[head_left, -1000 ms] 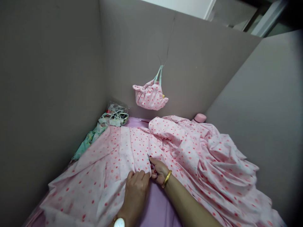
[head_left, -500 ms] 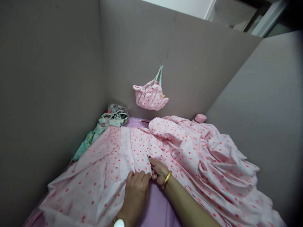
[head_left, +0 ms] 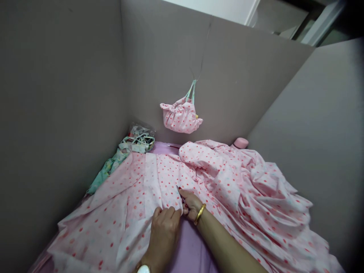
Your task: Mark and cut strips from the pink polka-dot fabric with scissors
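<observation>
Pink cloth with red dots (head_left: 167, 178) is spread out in front of me, with a pale plain strip (head_left: 151, 170) running down it. My left hand (head_left: 166, 227) is closed on the edge of this cloth, knuckles up, a watch on its wrist. Just to its right, my right hand (head_left: 191, 204) is closed, wearing a gold bangle. A thin pointed metal blade (head_left: 178, 187) sticks out past its thumb against the cloth; its handle is hidden in the fingers. The two hands are nearly touching at the cloth's edge.
More dotted cloth (head_left: 256, 197) lies bunched on the right, beside a pink lidded container (head_left: 240, 143). Green cloth (head_left: 105, 172) and a clear plastic bag (head_left: 140, 131) are at back left. A dotted pouch (head_left: 182, 115) hangs before the grey panel (head_left: 227, 76). Purple covering (head_left: 186, 250) shows underneath.
Almost nothing differs. The fingers of my right hand have shifted slightly around the blade, and both hands stay at the same place on the cloth.
</observation>
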Action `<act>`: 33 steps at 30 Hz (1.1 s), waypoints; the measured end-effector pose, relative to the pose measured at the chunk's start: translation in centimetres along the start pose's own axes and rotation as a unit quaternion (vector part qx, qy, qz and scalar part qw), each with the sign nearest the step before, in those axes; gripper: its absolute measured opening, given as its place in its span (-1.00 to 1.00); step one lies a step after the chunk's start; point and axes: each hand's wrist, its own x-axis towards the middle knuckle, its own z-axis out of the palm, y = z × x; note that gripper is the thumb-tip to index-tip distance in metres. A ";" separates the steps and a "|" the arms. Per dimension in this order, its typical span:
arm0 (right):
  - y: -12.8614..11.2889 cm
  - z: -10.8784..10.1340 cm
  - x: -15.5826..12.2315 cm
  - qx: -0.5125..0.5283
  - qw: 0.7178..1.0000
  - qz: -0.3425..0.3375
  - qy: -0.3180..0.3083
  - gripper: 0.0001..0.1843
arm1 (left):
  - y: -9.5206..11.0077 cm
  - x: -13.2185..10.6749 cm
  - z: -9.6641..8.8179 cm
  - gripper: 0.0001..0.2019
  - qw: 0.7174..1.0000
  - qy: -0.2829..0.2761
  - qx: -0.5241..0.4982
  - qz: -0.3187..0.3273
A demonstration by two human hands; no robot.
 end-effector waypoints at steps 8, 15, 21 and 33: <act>0.1 -0.1 0.2 0.003 1.000 0.002 0.029 -0.56 | 0.0 -0.1 0.0 -0.76 1.000 0.001 -0.009 -0.001; 0.3 -0.7 0.0 0.022 1.000 0.019 0.004 -0.59 | -0.1 0.0 0.1 -0.76 1.000 0.000 -0.022 -0.016; 0.4 -1.3 -0.3 0.038 0.998 0.038 -0.014 -0.62 | -1.0 0.1 0.8 -0.75 0.996 0.038 -0.073 -0.037; 0.4 -0.9 -0.3 0.017 0.999 0.010 -0.047 -0.71 | -0.9 4.6 -0.2 -0.66 0.983 -0.101 0.003 -0.154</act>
